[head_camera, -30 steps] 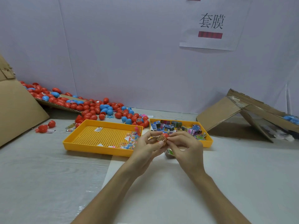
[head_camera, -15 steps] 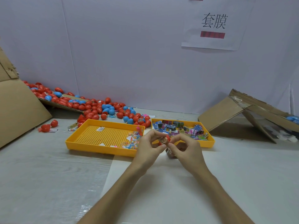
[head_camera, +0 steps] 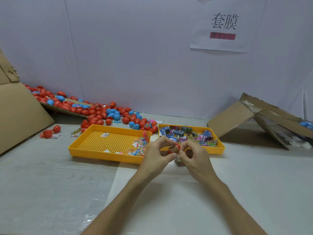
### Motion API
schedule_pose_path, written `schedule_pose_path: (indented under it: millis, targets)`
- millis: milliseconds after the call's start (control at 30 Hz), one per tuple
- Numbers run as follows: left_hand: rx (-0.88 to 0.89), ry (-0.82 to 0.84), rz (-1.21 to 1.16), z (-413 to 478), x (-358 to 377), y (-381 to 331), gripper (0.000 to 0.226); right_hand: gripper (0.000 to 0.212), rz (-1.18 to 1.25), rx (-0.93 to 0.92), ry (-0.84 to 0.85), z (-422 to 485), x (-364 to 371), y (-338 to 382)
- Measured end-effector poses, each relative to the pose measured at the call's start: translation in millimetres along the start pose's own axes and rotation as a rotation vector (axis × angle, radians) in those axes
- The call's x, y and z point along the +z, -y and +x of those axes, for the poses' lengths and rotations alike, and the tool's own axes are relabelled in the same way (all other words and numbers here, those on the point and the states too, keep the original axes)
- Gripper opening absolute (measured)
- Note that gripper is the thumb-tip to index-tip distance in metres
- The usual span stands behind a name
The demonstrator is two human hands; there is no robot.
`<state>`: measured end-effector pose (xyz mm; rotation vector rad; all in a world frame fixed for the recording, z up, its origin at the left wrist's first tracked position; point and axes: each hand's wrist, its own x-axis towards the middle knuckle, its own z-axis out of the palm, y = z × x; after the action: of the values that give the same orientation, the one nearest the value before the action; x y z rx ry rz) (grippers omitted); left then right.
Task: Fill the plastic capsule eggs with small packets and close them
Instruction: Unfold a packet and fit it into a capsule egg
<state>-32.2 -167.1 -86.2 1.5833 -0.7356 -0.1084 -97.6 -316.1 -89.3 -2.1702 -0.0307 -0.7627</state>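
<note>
- We log the left hand (head_camera: 156,156) and the right hand (head_camera: 195,159) meeting over the desk (head_camera: 42,184), just on our side of two trays.
- Left hand: its thumb and fingertips pinch a red capsule egg (head_camera: 176,147) from the egg's 9 o'clock side.
- Right hand: its thumb and forefinger pinch the same egg from 3 o'clock, with the other fingers curled under.
- A striped brownish packet (head_camera: 172,150) lies against the egg's near face. We cannot tell whether it sits inside, or whether the egg is closed.
- A small green-and-white item (head_camera: 178,158) shows at 6 o'clock of the egg, against the right hand's fingers. It is too small for us to identify.
- The perforated yellow tray (head_camera: 101,156) is at 10 o'clock of the hands, with clear packets of coloured bits (head_camera: 138,147) bunched at its 3 o'clock end.
- The second yellow tray (head_camera: 219,149) is at 1 o'clock of the hands, heaped with blue, purple and dark packets (head_camera: 186,133).
- A heap of red and blue eggs (head_camera: 101,113) lies at 11 o'clock, running along the wall.
- Two stray red eggs (head_camera: 50,131) lie at 9 o'clock, well apart from the trays.
- One cardboard panel (head_camera: 20,116) leans at 9 o'clock, and a folded cardboard box (head_camera: 237,119) sits at 2 o'clock.
- A white sheet (head_camera: 169,192) lies on the desk under both forearms, at 6 o'clock.
</note>
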Motion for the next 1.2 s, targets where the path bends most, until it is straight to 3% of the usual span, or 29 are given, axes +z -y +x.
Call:
schedule_pose_path:
  millis: [400, 867, 1033, 1200]
  targets:
    - [-0.06, 0.128, -0.084, 3, -14, -6, 0.026, 0.021, 0.164, 0.149, 0.076, 1, -6, 5]
    - [-0.058, 0.179, -0.042, -3, -14, -11, 0.037, 0.01, 0.224, 0.142, 0.097, -1, -6, 3]
    - [-0.014, 0.165, -0.027, -3, -14, -11, 0.033, 0.018, 0.303, 0.177, 0.084, 1, -6, 1]
    - [0.045, 0.116, -0.011, 0, -14, -10, 0.032, 0.011, 0.385, 0.116, -0.021, 3, -9, 2]
